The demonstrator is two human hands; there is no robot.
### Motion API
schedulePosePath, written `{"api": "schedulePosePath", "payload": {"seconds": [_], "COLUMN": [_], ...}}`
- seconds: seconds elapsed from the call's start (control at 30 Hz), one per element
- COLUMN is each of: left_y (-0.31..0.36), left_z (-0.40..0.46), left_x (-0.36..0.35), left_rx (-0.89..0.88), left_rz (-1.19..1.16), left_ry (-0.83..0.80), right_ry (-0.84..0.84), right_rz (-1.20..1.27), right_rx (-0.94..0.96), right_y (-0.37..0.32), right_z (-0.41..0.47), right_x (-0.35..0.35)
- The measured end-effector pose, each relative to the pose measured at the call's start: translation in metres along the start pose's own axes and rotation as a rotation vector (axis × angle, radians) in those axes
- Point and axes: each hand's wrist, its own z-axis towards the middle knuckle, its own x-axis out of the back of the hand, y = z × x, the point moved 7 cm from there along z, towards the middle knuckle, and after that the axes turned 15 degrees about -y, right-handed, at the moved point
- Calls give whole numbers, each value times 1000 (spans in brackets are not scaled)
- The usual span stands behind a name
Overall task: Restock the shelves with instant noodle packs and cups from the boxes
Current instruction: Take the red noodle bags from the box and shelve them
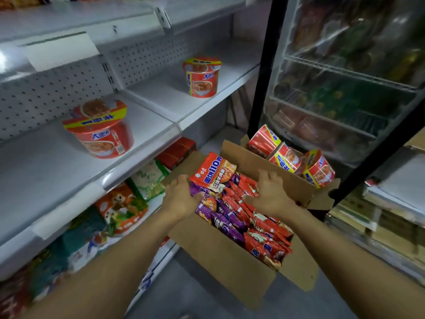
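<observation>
At nine o'clock, on the white middle shelf (57, 171), a red noodle cup (101, 130) with a yellow band under its lid, tilted a little; further along at eleven o'clock, a second cup (202, 77) of the same red and yellow, upright. Beneath that shelf, at eight o'clock, mixed bagged goods (119, 208) in orange, green and teal. Near centre, an open cardboard box (220, 259) packed with flat noodle packs (259, 231), purple along the left, red along the right, glossy and crinkled. Left hand (180, 199) at the box's left edge, grip curled against one raised red pack (212, 172) with large white lettering; whether closed on it, cannot tell. Right hand (270, 194) palm down on the red packs, grip spread flat. Just beyond, at one o'clock, a second box (319, 194) holding red and yellow cups (287, 157) lying on their sides. At two o'clock, a glass-doored cooler (345, 77).
</observation>
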Motion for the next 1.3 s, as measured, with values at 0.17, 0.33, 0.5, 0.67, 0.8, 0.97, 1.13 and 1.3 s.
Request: {"api": "schedulePosePath", "payload": {"seconds": [0.17, 0.33, 0.5, 0.67, 0.8, 0.97, 1.13, 1.3], "left_y": [-1, -6, -29, -42, -48, -63, -103, -78], "left_z": [51, 111, 177, 222, 245, 273, 318, 305], "left_x": [-22, -44, -73, -97, -120, -142, -175, -162], "left_rx": [11, 29, 125, 241, 353, 547, 650, 580], "left_rz": [-121, -276, -458, -581, -720, -990, -1065, -1119], "left_ry": [-79, -152, -181, -119, -95, -14, -80, -143], "right_ry": [-7, 0, 37, 54, 28, 28, 50, 53], "right_rz": [64, 112, 169, 219, 259, 297, 297, 307], "right_rx": [-70, -131, -157, -205, -295, -342, -374, -413], "right_y": [32, 55, 72, 99, 123, 141, 154, 159], "right_z": [29, 67, 104, 133, 145, 151, 156, 164], "right_x": [-5, -14, -27, -48, -67, -82, -88, -95]}}
